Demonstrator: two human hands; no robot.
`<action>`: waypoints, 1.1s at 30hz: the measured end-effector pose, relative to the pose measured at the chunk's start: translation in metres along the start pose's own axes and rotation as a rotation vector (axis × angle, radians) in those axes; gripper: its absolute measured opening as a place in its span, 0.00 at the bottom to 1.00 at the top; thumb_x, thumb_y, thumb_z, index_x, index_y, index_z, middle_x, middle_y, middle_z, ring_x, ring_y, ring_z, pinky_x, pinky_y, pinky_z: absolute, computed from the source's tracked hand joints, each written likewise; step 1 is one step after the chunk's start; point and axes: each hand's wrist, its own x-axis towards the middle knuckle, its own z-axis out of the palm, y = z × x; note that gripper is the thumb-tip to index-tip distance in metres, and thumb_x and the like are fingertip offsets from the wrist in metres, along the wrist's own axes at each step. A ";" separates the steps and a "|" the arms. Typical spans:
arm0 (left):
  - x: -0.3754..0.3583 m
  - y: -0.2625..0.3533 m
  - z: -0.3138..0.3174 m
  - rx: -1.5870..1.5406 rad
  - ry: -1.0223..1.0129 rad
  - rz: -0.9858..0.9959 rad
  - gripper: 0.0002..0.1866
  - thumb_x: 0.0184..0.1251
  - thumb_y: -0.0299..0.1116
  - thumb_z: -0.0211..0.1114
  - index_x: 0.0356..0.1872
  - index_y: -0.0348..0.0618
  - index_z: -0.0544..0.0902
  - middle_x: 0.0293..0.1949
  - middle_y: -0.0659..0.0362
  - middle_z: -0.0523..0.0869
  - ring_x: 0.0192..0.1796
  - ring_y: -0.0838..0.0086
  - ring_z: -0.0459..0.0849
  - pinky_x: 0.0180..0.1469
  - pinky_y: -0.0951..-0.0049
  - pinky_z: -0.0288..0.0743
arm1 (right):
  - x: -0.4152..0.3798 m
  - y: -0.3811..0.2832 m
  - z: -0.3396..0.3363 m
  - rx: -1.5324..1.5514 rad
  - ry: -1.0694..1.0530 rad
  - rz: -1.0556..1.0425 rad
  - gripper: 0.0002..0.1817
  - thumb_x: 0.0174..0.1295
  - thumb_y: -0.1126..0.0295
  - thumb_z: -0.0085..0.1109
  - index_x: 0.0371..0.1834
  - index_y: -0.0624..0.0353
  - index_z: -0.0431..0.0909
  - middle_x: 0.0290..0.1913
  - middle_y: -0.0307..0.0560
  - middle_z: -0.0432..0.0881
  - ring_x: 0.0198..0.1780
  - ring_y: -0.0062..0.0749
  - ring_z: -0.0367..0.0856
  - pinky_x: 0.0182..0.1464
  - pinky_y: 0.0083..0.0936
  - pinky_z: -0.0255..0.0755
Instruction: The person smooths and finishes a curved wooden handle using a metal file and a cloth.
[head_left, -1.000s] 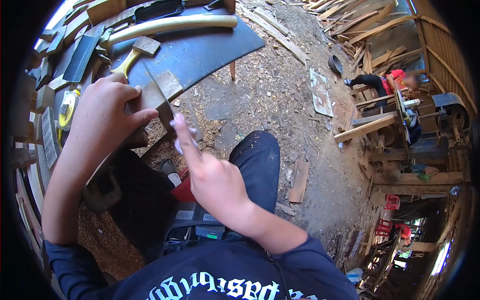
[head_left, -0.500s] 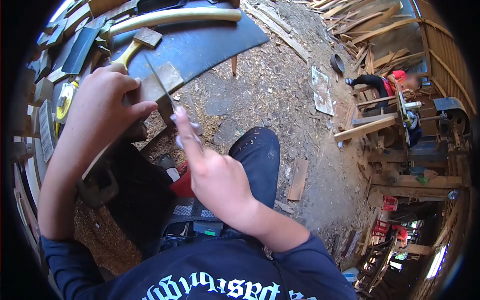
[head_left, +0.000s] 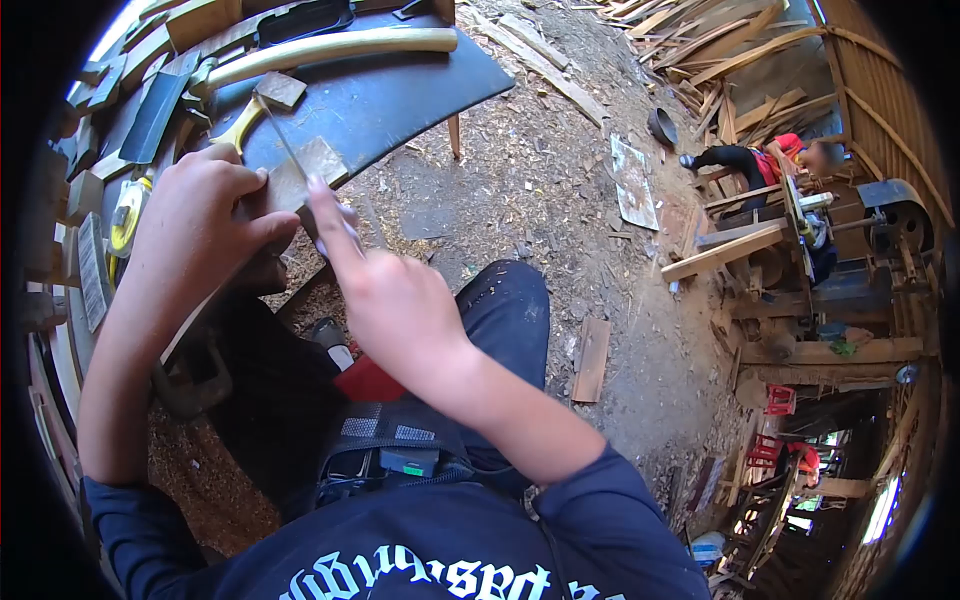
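Left hand [head_left: 200, 215] has the wooden block [head_left: 290, 187] pinched at its near end, thumb on one side and fingers on the other, so the block sits just past those fingertips. Right hand [head_left: 400, 305] is wrapped round the thin saw [head_left: 279, 135], index finger pointing up along it, and the blade lies slantwise over the block, between the two hands. Most of the handle's hidden in that fist, fwiw. Just beyond the left hand there's a yellow handle [head_left: 240, 125], with a small wood piece [head_left: 283, 90] near the saw's far tip. Further out, a long pale wooden handle [head_left: 350, 46] lies across the dark tabletop [head_left: 400, 90]. Yellow tape measure [head_left: 127, 220] is left of the left hand, btw.
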 end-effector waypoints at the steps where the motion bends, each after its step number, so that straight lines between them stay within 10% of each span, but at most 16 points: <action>1: -0.001 0.000 0.000 0.004 0.004 -0.002 0.23 0.48 0.41 0.86 0.41 0.35 0.93 0.32 0.50 0.85 0.35 0.57 0.86 0.41 0.59 0.78 | -0.002 -0.002 -0.001 0.002 0.000 0.019 0.45 0.69 0.76 0.55 0.90 0.51 0.48 0.23 0.56 0.84 0.25 0.53 0.88 0.30 0.49 0.83; 33: -0.005 0.002 -0.002 0.048 0.028 0.018 0.22 0.50 0.43 0.85 0.40 0.35 0.93 0.32 0.49 0.84 0.36 0.55 0.87 0.41 0.57 0.79 | -0.051 -0.010 -0.006 0.086 -0.019 0.079 0.49 0.63 0.80 0.54 0.90 0.52 0.47 0.23 0.57 0.84 0.23 0.52 0.87 0.28 0.47 0.83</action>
